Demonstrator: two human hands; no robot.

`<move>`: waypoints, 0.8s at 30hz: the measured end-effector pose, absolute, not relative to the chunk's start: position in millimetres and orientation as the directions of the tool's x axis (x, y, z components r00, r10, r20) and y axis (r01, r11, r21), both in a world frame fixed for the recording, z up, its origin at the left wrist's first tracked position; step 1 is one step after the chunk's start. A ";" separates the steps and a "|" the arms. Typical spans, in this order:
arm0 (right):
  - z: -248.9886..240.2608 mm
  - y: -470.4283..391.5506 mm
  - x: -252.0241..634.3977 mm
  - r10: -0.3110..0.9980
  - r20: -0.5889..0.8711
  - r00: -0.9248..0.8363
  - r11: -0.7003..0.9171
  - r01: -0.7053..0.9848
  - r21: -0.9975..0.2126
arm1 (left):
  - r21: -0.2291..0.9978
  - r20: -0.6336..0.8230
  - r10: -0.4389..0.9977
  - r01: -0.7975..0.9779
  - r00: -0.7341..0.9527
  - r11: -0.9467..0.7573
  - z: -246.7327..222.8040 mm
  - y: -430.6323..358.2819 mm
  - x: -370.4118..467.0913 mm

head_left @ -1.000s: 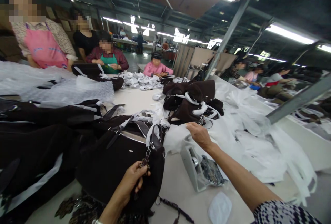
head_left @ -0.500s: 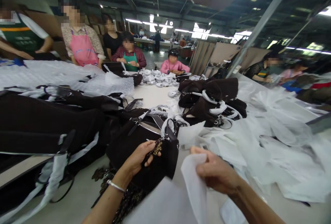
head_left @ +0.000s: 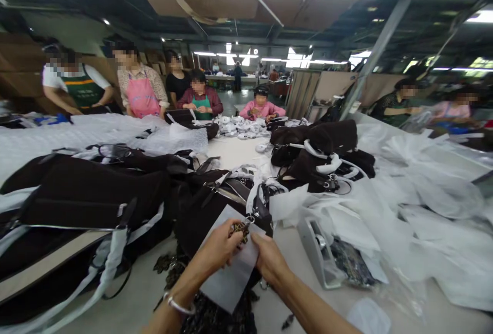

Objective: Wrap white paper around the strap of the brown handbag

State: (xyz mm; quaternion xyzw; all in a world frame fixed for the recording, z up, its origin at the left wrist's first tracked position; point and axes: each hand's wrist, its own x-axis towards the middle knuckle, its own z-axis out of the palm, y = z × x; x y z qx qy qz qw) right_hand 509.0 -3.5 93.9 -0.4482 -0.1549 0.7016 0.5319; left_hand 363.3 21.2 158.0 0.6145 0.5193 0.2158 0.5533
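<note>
A black bag (head_left: pixel 192 221) lies in front of me, its handles wrapped in white. My left hand (head_left: pixel 223 244) pinches a patterned brown charm (head_left: pixel 239 231) that hangs from a ring by the handle. Behind the charm is a sheet of white paper (head_left: pixel 227 285), lying over the bag's front. My right hand (head_left: pixel 267 257) grips the right edge of this paper, thumb on top, close beside the left hand. Below the paper sits a heap of dark patterned charms (head_left: pixel 215 318).
Large black bags (head_left: pixel 88 190) cover the left side, and more are stacked (head_left: pixel 331 138) at the back right. A grey tape dispenser (head_left: pixel 316 252) stands right of my hands beside white sheets (head_left: pixel 385 221). Several people work around the table.
My right hand has moved left, bringing the white paper behind the charm and against the bag. My left hand still holds the charm. The view has tilted up, and the dispenser now shows.
</note>
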 end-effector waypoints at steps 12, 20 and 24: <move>96.8 -26.1 519.4 0.899 -0.433 -0.064 -0.387 -0.576 -0.720 | 0.932 -0.344 0.899 0.216 0.270 0.292 94.3 -35.9 380.8; 96.5 -22.2 525.6 0.884 -0.445 -0.146 -0.433 -0.615 -0.659 | 0.816 -0.023 0.999 0.577 0.028 0.003 107.7 -2.5 333.0; 91.4 -23.2 526.6 0.892 -0.436 -0.118 -0.414 -0.599 -0.685 | 0.943 -0.293 0.861 0.274 0.416 0.189 99.7 15.4 337.9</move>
